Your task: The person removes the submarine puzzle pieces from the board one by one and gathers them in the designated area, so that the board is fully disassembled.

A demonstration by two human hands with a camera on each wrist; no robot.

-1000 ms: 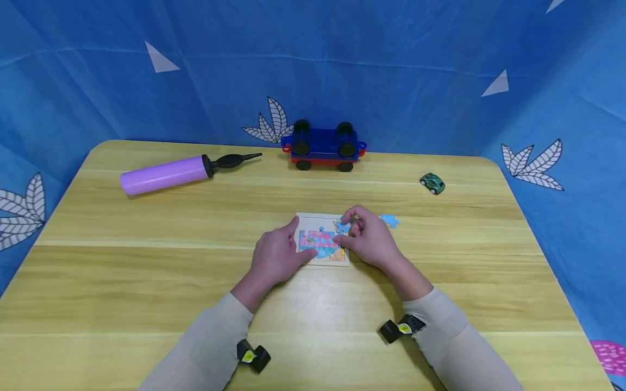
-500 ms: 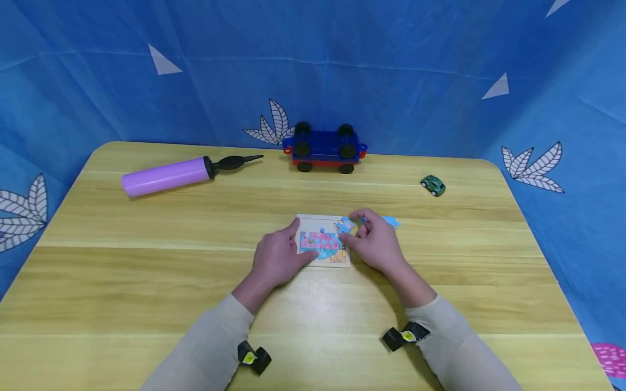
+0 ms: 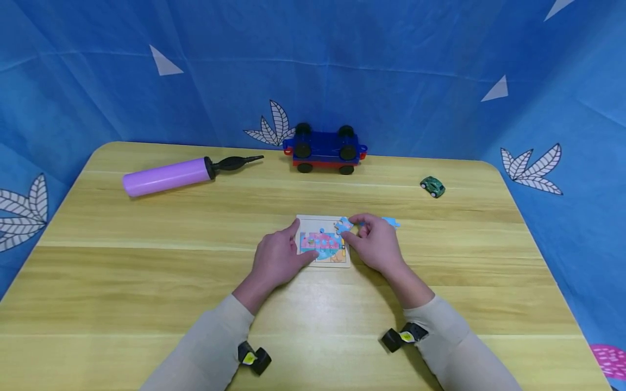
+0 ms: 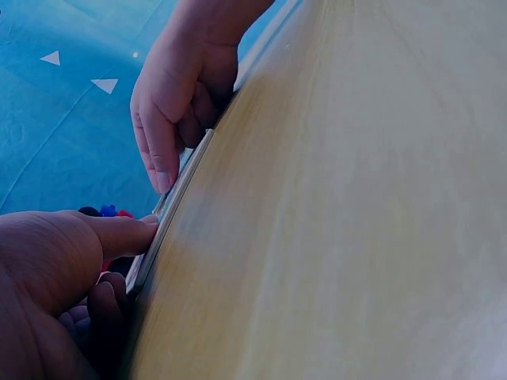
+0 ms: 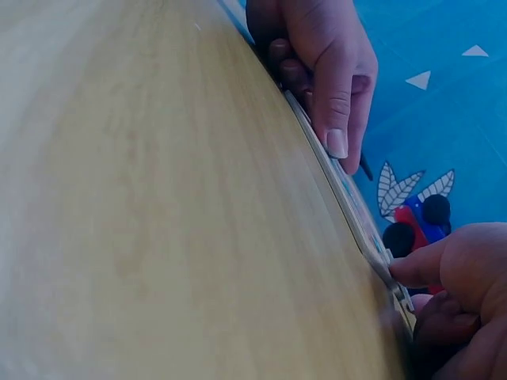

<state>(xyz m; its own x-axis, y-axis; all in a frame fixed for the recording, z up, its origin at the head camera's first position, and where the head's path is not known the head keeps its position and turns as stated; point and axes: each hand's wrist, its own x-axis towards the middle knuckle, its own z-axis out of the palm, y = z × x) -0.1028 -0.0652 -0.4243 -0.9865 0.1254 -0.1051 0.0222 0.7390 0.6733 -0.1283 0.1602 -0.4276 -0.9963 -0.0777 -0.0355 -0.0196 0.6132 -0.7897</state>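
Note:
On the table lies a small jigsaw puzzle board [image 3: 323, 264] with a pale frame, its lower part filled with pink and blue picture pieces. My left hand [image 3: 277, 255] holds the board at its left side, index finger at the upper left corner and thumb [image 4: 131, 235] on its lower part. Over the upper right corner, my right hand [image 3: 375, 241] pinches a blue puzzle piece [image 3: 343, 225] between thumb and index finger. The piece sits askew there; the right wrist view shows the thumb [image 5: 416, 267] at the board's edge. Behind the right hand, another blue puzzle piece [image 3: 391, 222] is partly hidden.
A purple hand pump [image 3: 166, 178] with a black nozzle lies at the back left of the wooden table [image 3: 146, 293]. At the back stands a blue and red toy vehicle [image 3: 326, 146], wheels showing. A small green toy car [image 3: 432, 186] is at the right.
My right hand has shifted slightly right and toward me, and the pinched piece has turned a little over the upper right corner. The left hand stays on the board.

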